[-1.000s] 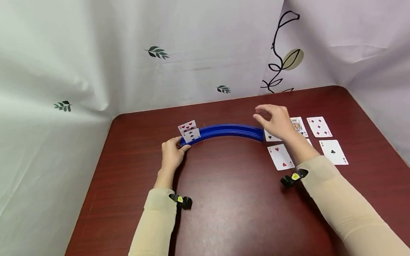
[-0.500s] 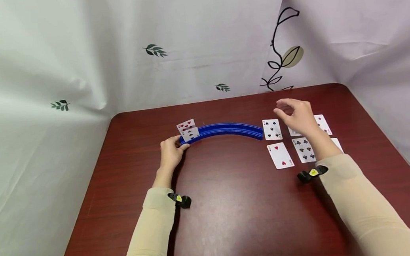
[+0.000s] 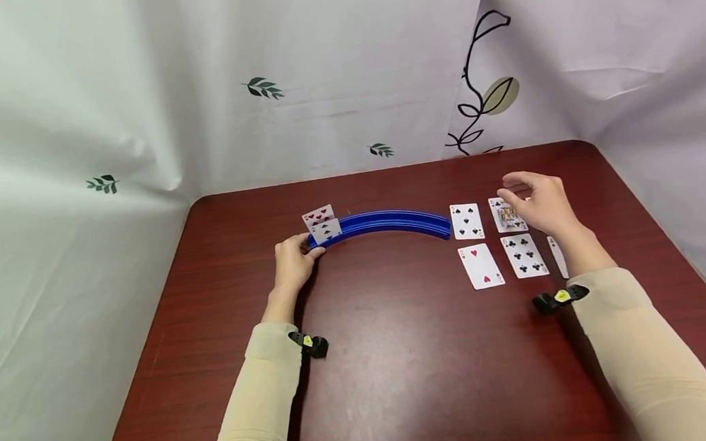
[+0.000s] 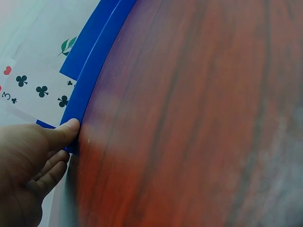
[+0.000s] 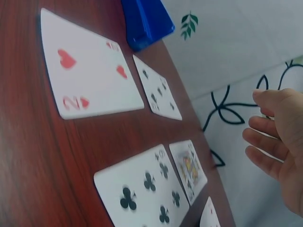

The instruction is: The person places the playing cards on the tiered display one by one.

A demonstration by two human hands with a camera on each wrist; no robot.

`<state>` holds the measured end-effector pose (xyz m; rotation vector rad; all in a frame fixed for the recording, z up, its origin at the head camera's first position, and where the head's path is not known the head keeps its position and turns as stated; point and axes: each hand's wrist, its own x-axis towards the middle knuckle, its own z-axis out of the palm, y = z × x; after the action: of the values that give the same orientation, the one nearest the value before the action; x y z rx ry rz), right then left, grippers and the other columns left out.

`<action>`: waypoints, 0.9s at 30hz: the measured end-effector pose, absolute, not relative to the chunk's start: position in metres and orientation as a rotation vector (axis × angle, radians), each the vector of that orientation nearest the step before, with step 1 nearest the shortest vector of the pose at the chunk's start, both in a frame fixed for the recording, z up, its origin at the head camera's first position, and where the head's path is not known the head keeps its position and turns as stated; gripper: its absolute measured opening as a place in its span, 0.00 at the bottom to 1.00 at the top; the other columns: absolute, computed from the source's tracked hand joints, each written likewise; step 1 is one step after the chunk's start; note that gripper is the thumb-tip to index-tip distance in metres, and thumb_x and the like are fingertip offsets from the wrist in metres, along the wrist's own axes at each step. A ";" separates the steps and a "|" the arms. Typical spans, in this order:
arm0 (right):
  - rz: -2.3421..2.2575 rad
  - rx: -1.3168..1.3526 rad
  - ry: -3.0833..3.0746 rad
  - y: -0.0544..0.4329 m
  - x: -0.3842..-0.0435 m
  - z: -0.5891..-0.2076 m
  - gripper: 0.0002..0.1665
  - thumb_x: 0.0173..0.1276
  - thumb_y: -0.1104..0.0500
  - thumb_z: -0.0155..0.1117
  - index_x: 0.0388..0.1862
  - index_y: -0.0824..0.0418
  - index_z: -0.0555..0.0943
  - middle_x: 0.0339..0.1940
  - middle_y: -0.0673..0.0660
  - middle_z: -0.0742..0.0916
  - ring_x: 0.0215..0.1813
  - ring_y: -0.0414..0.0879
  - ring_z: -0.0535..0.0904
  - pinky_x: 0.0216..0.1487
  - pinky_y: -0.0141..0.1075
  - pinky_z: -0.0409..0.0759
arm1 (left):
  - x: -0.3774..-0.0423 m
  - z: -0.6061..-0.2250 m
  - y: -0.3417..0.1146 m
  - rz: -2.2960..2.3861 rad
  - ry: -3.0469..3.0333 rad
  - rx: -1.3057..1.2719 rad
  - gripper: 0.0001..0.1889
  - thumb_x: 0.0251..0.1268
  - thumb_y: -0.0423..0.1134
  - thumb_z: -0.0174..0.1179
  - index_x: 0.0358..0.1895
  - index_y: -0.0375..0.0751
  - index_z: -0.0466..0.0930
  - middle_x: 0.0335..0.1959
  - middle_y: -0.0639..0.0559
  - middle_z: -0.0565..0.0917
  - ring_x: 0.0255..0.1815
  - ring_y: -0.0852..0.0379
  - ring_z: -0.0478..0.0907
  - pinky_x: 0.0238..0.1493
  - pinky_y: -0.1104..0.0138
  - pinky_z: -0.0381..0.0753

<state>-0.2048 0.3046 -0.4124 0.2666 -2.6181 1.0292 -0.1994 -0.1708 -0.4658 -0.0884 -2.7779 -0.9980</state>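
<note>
My left hand (image 3: 293,262) grips the left end of a blue curved card holder (image 3: 393,222), thumb in front. Two playing cards stand upright in its slots at that end: a three of clubs (image 4: 31,94) in front and a hearts card (image 3: 318,215) partly hidden behind it. Over the face-up cards at the right hovers my right hand (image 3: 544,202), fingers loosely bent, with nothing in it. Nearest below are a king (image 3: 505,215), a six of clubs (image 3: 524,256) and an ace (image 3: 558,258) mostly covered by the wrist. A red-pipped card (image 5: 209,216) shows partly in the right wrist view.
A five of spades (image 3: 466,222) and a two of hearts (image 3: 481,266) lie left of the other loose cards, close to the holder's right end. White curtain (image 3: 322,127) hangs behind the dark red wooden table (image 3: 399,354) and along its sides.
My right hand has moved rightward across the loose cards, uncovering the five of spades, the king and the six of clubs. The left hand stays on the card holder.
</note>
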 end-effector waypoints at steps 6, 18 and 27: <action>0.989 0.216 -2.659 0.320 -0.201 -0.414 0.18 0.71 0.60 0.68 0.54 0.71 0.83 0.48 0.69 0.88 0.45 0.65 0.86 0.40 0.20 0.78 | -0.199 -0.465 -0.170 -0.998 -2.778 -0.080 0.20 0.61 0.38 0.74 0.54 0.31 0.85 0.36 0.38 0.88 0.39 0.46 0.84 0.47 0.54 0.84; 0.965 0.157 -2.702 0.345 -0.192 -0.425 0.20 0.72 0.59 0.66 0.57 0.72 0.81 0.52 0.72 0.85 0.48 0.69 0.85 0.39 0.19 0.77 | -0.198 -0.465 -0.169 -1.027 -2.769 -0.078 0.20 0.61 0.38 0.74 0.54 0.32 0.86 0.36 0.39 0.88 0.39 0.46 0.84 0.46 0.54 0.84; 0.981 0.127 -2.731 0.356 -0.188 -0.432 0.23 0.71 0.57 0.68 0.58 0.73 0.80 0.51 0.75 0.85 0.48 0.70 0.83 0.34 0.11 0.63 | -0.199 -0.468 -0.171 -1.024 -2.765 -0.079 0.20 0.61 0.38 0.74 0.54 0.32 0.86 0.36 0.39 0.88 0.38 0.47 0.85 0.45 0.55 0.85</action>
<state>-0.1882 0.3563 -0.4316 0.1272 -2.7307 0.9808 -0.1991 -0.1709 -0.4683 -0.0787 -2.7651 -1.0239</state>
